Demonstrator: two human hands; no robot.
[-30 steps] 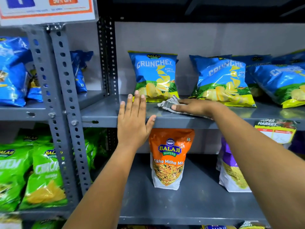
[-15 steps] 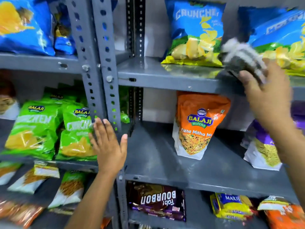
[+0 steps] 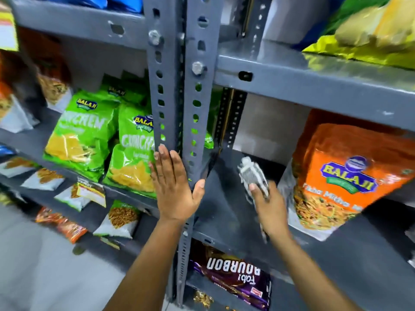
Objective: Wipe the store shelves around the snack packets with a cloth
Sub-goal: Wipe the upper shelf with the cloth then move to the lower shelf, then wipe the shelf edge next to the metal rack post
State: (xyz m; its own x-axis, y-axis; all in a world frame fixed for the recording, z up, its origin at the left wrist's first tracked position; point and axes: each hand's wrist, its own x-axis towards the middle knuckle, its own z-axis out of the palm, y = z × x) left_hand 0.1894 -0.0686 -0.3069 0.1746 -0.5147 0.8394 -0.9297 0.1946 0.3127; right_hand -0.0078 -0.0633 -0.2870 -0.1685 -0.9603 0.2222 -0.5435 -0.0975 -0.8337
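- On the middle shelf [image 3: 224, 212], the right hand [image 3: 272, 211] grips a bunched grey-and-white cloth [image 3: 252, 176], fingers closed round its lower end; the cloth sticks up from the fist and sits low over the bare left part of the shelf, just beside the orange packet [image 3: 336, 176]. Whether it touches the surface I cannot tell, as that area is blurred.
- The left hand [image 3: 174, 187] is flat and spread, fingers together, thumb out, pressed against the upright post [image 3: 179, 97] as a brace; it carries nothing.
- Judging by where the cloth is, the step in hand is wiping this middle shelf, starting at its open left end.
- Left on this level, by my reading: the strip in front of and around the orange packet, and everything further right, which runs out of view.
- The upper shelf [image 3: 325, 75] looks bare and fairly clean along its front edge, beside the yellow-green packet [image 3: 363, 32], but no picture proves it finished.
- The lower shelf with the Bourbon packet [image 3: 233, 279] and the left bay with green packets [image 3: 101, 140] show no sign of cloth work; I judge much remains.
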